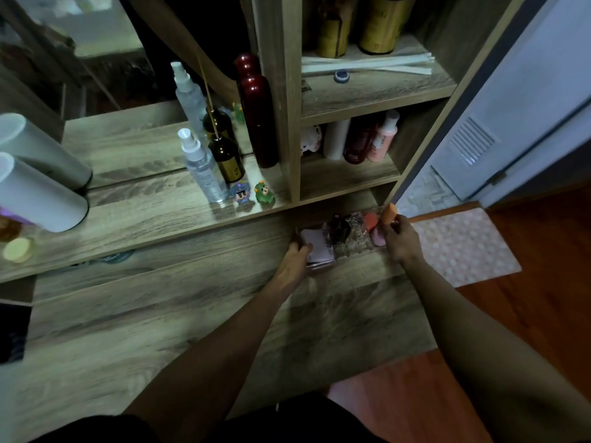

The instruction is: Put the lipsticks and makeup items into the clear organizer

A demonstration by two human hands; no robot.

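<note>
Clear organizer at the far right of the table: left hand clasps its near-left corner; right hand pinches an orange sponge above the right end. Light, soft, squashable, likely best held gently at its base

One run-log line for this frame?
left hand: on organizer edge | right hand: holding orange sponge above organizer | stage: placing
</note>
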